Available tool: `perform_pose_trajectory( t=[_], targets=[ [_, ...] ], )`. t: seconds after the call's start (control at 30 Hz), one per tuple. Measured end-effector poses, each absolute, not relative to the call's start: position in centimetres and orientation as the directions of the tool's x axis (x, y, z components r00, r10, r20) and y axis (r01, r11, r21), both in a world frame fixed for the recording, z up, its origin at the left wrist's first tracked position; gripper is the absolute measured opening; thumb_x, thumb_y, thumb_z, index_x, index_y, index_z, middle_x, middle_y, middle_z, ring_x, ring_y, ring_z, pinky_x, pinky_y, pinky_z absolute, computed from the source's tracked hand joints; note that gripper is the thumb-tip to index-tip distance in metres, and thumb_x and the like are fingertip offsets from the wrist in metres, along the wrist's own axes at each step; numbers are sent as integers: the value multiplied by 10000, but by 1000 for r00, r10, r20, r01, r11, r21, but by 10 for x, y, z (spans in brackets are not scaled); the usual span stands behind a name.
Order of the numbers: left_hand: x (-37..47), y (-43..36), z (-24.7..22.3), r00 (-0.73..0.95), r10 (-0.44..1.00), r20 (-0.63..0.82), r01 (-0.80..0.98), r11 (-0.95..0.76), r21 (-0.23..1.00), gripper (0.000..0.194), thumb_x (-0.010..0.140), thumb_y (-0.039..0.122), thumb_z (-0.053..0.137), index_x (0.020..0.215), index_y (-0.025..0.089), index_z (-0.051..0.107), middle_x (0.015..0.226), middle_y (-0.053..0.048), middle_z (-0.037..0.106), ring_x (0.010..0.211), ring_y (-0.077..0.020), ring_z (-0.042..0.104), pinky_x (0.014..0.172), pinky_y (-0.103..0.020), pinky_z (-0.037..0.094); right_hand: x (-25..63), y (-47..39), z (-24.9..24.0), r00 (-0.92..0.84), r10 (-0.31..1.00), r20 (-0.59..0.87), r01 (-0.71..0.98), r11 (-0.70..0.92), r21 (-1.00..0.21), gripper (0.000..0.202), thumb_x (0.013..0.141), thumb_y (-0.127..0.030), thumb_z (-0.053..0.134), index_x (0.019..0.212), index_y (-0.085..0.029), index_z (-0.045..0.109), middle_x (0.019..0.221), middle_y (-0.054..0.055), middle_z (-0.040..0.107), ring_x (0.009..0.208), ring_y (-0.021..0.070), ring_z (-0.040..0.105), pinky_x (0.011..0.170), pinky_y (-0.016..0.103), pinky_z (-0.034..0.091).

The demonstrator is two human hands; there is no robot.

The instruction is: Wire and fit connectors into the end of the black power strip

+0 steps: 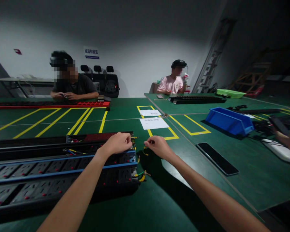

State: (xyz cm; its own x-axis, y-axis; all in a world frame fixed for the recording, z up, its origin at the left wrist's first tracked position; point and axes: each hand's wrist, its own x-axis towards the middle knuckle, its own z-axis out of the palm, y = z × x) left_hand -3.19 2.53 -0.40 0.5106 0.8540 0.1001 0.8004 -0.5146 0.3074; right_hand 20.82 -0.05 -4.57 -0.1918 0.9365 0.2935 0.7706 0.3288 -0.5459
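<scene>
Long black socket strips lie on the green-topped desk, left hand curled near their ends, right hand by a short yellow wire; neither grip's hold can be told. Hard tugging might loosen the wire.

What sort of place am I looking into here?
Probably an assembly workshop: socket strips with wires sticking out of their ends lie on a green worktable, which has yellow marked-out zones and a blue bin.
</scene>
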Motion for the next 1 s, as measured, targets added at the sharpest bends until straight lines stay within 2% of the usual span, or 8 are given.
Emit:
perform_pose_trajectory(
  t=[0.1, 0.17, 0.27, 0.37, 0.43, 0.53, 0.83, 1.0],
  targets=[
    [-30, 22, 1, 499, 861, 100, 809, -504, 301, 194, 857, 347, 532, 808, 201, 649, 798, -51, 706, 678, -166, 603, 619, -281, 373, 217, -8, -40, -160, 906, 393, 833, 337, -438, 193, 910, -247, 609, 793, -176, 745, 782, 70, 684, 731, 191, 592, 641, 295, 353],
    [-29, 20, 2, 488, 866, 108, 819, -497, 287, 204, 867, 363, 535, 814, 202, 650, 801, -51, 709, 684, -168, 608, 616, -280, 371, 220, -22, -32, -246, 881, 403, 781, 427, -456, 163, 914, -247, 611, 868, -182, 754, 829, 69, 696, 763, 189, 605, 666, 293, 372],
    [-28, 20, 2, 473, 871, 130, 828, -490, 272, 211, 879, 369, 530, 807, 206, 643, 787, -44, 708, 682, -169, 615, 606, -280, 361, 216, -48, -18, -533, 810, 243, 608, 567, -556, 228, 944, -319, 607, 820, -199, 755, 761, 36, 690, 696, 159, 595, 649, 281, 377],
    [-28, 20, 2, 465, 873, 148, 831, -488, 268, 211, 885, 370, 529, 801, 209, 636, 776, -35, 706, 679, -167, 618, 596, -277, 351, 208, -67, -11, -654, 739, 160, 542, 606, -582, 196, 918, -342, 659, 874, -194, 779, 819, 50, 700, 733, 164, 611, 657, 278, 392],
    [-28, 20, 2, 462, 873, 153, 830, -487, 272, 205, 885, 369, 534, 803, 210, 633, 778, -32, 707, 677, -164, 618, 590, -274, 346, 202, -72, -14, -695, 707, 131, 525, 623, -580, 143, 898, -284, 675, 876, -195, 784, 824, 49, 700, 747, 163, 616, 663, 273, 397],
    [-28, 19, 2, 464, 873, 150, 830, -488, 272, 180, 876, 348, 542, 802, 210, 630, 776, -30, 708, 674, -161, 618, 589, -274, 344, 192, -72, -25, -680, 718, 151, 529, 622, -577, 110, 879, -210, 677, 831, -190, 775, 809, 40, 690, 748, 155, 615, 667, 265, 400],
    [-29, 22, -2, 481, 858, 179, 804, -513, 300, 199, 906, 360, 528, 816, 210, 623, 805, -32, 720, 689, -164, 625, 601, -274, 370, 190, -73, -32, -587, 714, 382, 477, 686, -550, 135, 951, -282, 625, 934, -210, 737, 845, 29, 668, 819, 161, 604, 725, 270, 422],
    [-20, 14, 10, 527, 827, 197, 790, -561, 246, 149, 908, 341, 539, 904, 224, 631, 828, -21, 716, 739, -174, 642, 626, -279, 386, 220, -50, -39, -444, 816, 370, 704, 573, -419, 125, 917, -150, 595, 902, -205, 706, 851, 42, 674, 836, 184, 595, 744, 291, 412]
  ],
)
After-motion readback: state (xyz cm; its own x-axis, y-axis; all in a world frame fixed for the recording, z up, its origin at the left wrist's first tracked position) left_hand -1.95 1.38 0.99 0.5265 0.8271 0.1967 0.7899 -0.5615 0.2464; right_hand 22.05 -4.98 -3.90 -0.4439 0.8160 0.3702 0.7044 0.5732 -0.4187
